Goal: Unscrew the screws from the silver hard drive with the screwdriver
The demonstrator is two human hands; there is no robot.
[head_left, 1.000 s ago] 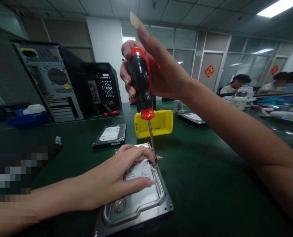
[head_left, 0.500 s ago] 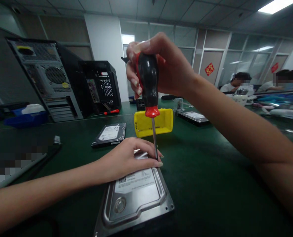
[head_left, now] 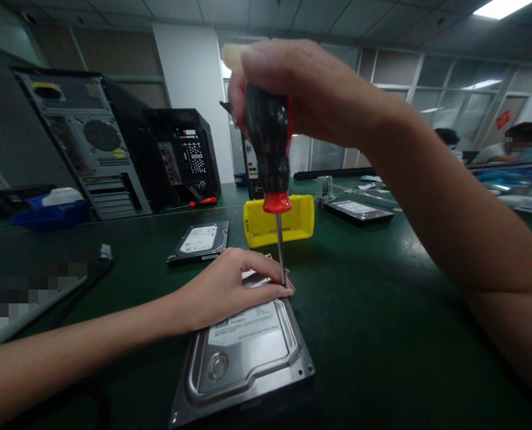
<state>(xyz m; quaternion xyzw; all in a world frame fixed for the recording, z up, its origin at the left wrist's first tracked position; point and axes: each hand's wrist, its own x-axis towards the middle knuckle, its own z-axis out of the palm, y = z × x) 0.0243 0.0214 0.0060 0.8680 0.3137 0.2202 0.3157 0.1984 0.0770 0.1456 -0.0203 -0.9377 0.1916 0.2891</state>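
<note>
A silver hard drive point(head_left: 252, 352) lies label up on the green table, close in front of me. Across its far part rests my left hand point(head_left: 234, 280), fingers curled toward the right edge and the thumb along the top, gripping the drive around the screwdriver's tip. My right hand point(head_left: 310, 83) is wrapped round the black and red handle of a screwdriver point(head_left: 270, 143) from above. The screwdriver stands nearly upright, its shaft running down to the drive's right edge between my left thumb and fingers. Its very tip, and any screw beneath it, are hidden.
Behind the drive stands a yellow tray point(head_left: 299, 218) with small bits in it. Other hard drives lie at left point(head_left: 198, 242) and right point(head_left: 357, 210). Computer cases point(head_left: 126, 137) and a red-handled screwdriver point(head_left: 203, 202) are at back left. People sit at far right.
My right hand has turned about the screwdriver handle, with wrist and forearm raised and swung to the right. My left hand and the drive stay nearly in place.
</note>
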